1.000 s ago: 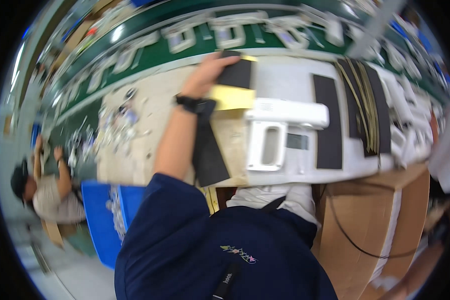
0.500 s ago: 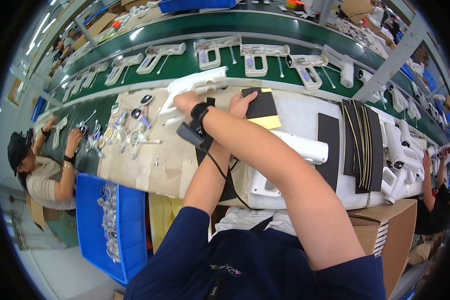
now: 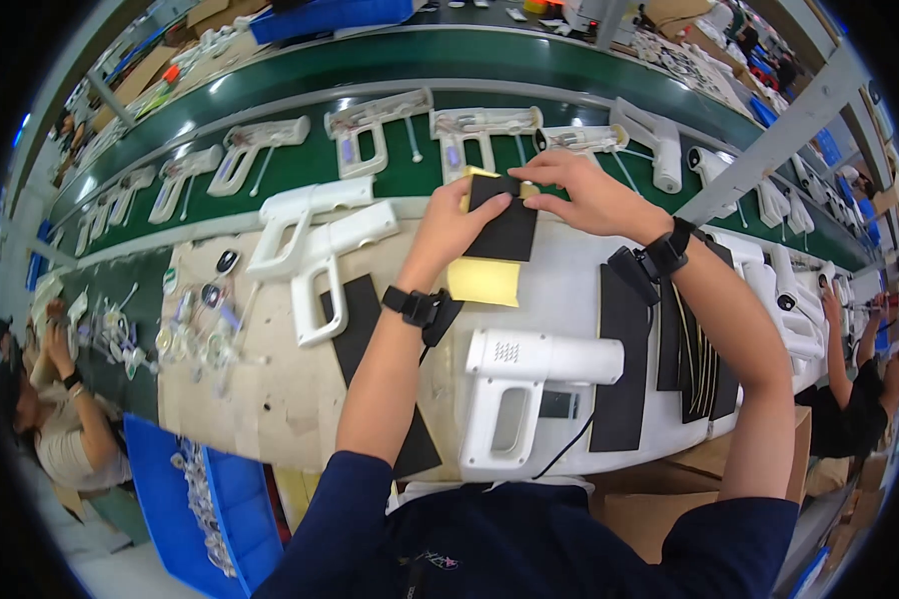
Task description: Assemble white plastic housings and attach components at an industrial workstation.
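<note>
My left hand point(image 3: 451, 228) is closed on a black foam sheet point(image 3: 504, 232) with yellow backing paper point(image 3: 484, 283) showing at its lower end, its thumb across the front. At the sheet's upper right corner, my right hand point(image 3: 589, 195) pinches the edge between thumb and fingers. Left of the hands, a white gun-shaped housing point(image 3: 342, 240) lies overlapping a second white housing point(image 3: 288, 228). Nearer to me rests a third white housing point(image 3: 504, 399) with a looped handle and a speckled patch of holes.
Beyond the bench, a green conveyor point(image 3: 195, 228) carries several open housings with wires. Black foam strips point(image 3: 619, 369) lie at right beside piled white housings point(image 3: 794, 324). Small parts point(image 3: 205, 324) are scattered at left, above a blue bin point(image 3: 210, 509). A metal post point(image 3: 769, 140) stands at right. Co-workers sit on both sides.
My right hand has let go of a white housing, now lying at left, and moved right to the foam sheet's corner. My arms are no longer crossed. The view has shifted.
</note>
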A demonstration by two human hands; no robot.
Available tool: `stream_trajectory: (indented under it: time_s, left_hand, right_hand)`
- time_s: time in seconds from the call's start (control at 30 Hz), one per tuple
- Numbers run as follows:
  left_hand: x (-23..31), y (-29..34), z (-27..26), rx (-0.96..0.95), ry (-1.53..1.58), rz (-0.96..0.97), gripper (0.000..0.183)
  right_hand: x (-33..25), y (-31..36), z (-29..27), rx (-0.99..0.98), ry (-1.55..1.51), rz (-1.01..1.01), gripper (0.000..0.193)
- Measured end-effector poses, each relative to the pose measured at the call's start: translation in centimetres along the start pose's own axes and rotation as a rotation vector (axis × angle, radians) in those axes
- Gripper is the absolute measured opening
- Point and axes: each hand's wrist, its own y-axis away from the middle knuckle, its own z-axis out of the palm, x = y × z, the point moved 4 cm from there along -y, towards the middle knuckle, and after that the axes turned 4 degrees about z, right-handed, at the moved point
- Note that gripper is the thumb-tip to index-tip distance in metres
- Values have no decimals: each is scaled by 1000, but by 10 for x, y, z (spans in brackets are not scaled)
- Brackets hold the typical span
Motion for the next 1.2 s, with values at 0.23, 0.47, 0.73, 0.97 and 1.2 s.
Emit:
stream_trajectory:
  time_s: [0.23,0.47,0.73,0.97,1.2]
  left_hand:
    - [-49,3,-8,141,477,-240,30]
    - [-47,6,-12,121,702,-299,25]
    - [-55,11,-23,116,877,-295,29]
    - [-39,16,-29,102,664,-135,29]
    - [-35,15,-27,146,771,-174,28]
  right_hand:
    - [184,76,-13,-140,85,965,70]
    - [186,70,39,167,24,849,120]
    - [124,69,6,282,59,945,88]
    - [5,104,7,278,14,782,75]
    - [-14,128,34,-34,24,932,76]
